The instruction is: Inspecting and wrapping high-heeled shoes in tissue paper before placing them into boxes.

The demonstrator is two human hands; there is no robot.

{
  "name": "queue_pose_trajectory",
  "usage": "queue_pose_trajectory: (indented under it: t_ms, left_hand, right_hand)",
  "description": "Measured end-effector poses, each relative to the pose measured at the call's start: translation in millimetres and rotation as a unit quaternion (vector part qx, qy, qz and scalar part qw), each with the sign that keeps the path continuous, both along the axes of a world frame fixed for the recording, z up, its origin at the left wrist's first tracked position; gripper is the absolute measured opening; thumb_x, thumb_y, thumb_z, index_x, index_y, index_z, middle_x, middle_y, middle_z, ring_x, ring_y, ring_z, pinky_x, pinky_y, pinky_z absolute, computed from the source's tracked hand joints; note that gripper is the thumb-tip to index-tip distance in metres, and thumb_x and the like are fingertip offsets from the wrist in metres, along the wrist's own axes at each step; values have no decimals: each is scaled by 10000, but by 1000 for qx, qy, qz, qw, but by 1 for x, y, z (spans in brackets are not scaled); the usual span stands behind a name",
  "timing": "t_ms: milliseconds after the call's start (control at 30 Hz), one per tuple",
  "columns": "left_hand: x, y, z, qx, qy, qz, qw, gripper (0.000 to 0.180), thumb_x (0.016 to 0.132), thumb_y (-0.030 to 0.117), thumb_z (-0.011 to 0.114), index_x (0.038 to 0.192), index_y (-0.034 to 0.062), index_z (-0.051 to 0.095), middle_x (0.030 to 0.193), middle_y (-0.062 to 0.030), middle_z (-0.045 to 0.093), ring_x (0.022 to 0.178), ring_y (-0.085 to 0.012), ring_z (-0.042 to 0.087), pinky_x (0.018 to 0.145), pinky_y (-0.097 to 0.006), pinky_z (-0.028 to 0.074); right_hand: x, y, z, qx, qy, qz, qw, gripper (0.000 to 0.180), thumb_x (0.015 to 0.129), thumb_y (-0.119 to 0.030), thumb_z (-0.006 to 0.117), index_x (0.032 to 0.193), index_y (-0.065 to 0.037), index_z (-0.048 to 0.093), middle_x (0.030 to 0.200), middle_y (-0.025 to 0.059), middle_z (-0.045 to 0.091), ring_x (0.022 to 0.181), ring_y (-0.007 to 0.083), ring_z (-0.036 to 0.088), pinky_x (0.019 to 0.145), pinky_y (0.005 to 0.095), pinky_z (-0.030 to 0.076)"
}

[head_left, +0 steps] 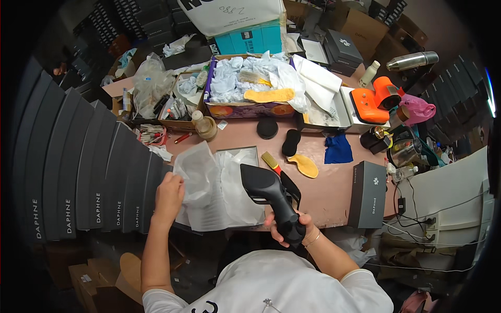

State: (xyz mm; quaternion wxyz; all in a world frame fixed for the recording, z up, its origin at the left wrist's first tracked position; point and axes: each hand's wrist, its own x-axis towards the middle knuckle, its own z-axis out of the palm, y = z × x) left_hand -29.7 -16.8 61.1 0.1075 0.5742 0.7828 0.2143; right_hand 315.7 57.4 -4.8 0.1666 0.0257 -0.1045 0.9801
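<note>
Several boxes [88, 172] flank the left hand [170, 190], pinching tissue [197, 172]; right hand [308, 230] clasps shoe [271, 195].

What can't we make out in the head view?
Head view:
Floor of the open box: covered by white paper.
Right hand: partly behind the black shoe.
Left hand: fingertips hidden by its own back; grip unclear.
Stacked grey boxes: leftmost edge lost in dark rim.

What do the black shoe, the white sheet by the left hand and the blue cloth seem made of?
Black shoe: perhaps leather or synthetic, smooth with slight sheen.
White sheet: probably thin paper, translucent and creased; possibly plastic film.
Blue cloth: likely fabric, matte, rumpled.
</note>
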Motion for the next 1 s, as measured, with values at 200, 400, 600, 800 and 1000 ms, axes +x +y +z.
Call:
queue_pose_trajectory:
  t_ms: [200, 400, 600, 800, 1000]
  left_hand:
    - [26, -23, -30, 48, -56, -120, 990, 478, 766, -19, 579, 1239, -3, 508, 1275, -216, 491, 970, -408, 577, 826, -411, 484]
    - [47, -88, 19, 96, -49, -289, 951, 536, 739, -35, 583, 1267, 13, 507, 1368, -190, 450, 858, -346, 631, 710, -383, 526]
    - [45, -155, 10, 171, -2, -367, 915, 471, 717, -18, 597, 1189, -12, 581, 1331, -145, 511, 663, -205, 637, 559, -311, 521]
    - [93, -207, -15, 175, -157, -400, 886, 372, 672, -4, 647, 1042, -20, 613, 1271, -139, 565, 590, -206, 625, 518, -298, 524]
    - [87, -212, -10, 308, -241, -350, 851, 380, 811, 231, 699, 1083, -9, 583, 1196, -126, 595, 928, -236, 629, 785, -382, 522]
  right_hand:
    - [-8, -36, 58, 151, -44, 84, 984, 1025, 644, -349, 803, 1422, -17, 224, 1316, 262, 435, 842, 292, 609, 501, 317, 542]
    - [-55, -77, 56, 193, -191, 104, 957, 831, 770, -341, 722, 1392, -9, 282, 1145, 167, 548, 819, 261, 632, 503, 303, 538]
    - [-153, -151, -8, 338, -377, -269, 819, 502, 896, -235, 583, 1318, -13, 424, 1168, 126, 561, 942, 213, 616, 835, 322, 504]
    - [-153, -154, -42, 557, -436, -228, 669, 360, 855, -154, 568, 1192, -25, 574, 1107, 197, 589, 1024, 284, 583, 908, 372, 453]
    - [-183, -163, 57, 680, -521, -288, 428, 589, 803, -325, 658, 1276, -30, 470, 1305, 205, 450, 1239, 391, 375, 1030, 448, 313]
